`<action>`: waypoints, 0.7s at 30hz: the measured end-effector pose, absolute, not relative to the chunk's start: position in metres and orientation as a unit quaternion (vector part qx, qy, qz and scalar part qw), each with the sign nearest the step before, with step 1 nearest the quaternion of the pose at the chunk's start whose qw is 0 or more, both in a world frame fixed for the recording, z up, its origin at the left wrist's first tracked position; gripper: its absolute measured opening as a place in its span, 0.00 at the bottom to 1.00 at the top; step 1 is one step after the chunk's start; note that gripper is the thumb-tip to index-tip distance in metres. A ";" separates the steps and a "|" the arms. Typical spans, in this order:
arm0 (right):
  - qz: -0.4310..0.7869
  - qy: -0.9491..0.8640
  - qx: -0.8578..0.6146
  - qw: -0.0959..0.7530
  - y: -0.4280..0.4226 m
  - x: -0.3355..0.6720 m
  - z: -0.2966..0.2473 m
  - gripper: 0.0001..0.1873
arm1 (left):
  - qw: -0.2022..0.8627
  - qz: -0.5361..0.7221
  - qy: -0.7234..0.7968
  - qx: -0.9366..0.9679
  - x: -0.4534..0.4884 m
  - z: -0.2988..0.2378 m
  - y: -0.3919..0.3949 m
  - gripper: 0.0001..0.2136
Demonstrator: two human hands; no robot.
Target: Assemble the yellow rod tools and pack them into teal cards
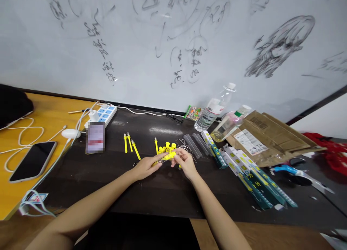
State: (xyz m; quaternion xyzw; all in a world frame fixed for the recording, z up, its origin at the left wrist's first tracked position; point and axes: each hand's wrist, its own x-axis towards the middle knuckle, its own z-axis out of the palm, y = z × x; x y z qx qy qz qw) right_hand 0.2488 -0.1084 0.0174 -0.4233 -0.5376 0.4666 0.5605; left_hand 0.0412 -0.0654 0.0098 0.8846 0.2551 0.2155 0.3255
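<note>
Seemingly light and stiff, the small yellow plastic peg [168, 156] is pinched between both hands, just in front of the loose pile of yellow plastic pegs [166, 147] on the dark counter [162, 192]. The left hand [145, 166] grips one end and the right hand [184, 161] the other. It looks smooth and tiny, so it probably slips easily; fingertips on the thicker body seem the safest hold. Thin yellow pins [130, 143] lie left of that pile.

Two hands [146, 166], one held yellow pin [167, 156], two clear bottles [213, 112], one phone [34, 160], one power strip [104, 114]
</note>
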 end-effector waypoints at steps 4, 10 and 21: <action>0.455 -0.545 -0.422 0.563 -0.109 0.248 0.017 0.16 | 0.324 0.224 0.255 0.883 0.042 0.007 -0.065 0.23; 0.420 -0.552 -0.433 0.576 -0.109 0.247 0.015 0.15 | 0.314 0.229 0.247 0.888 0.042 0.005 -0.064 0.23; 0.436 -0.551 -0.411 0.580 -0.111 0.243 0.017 0.14 | 0.298 0.211 0.259 0.894 0.041 0.009 -0.061 0.28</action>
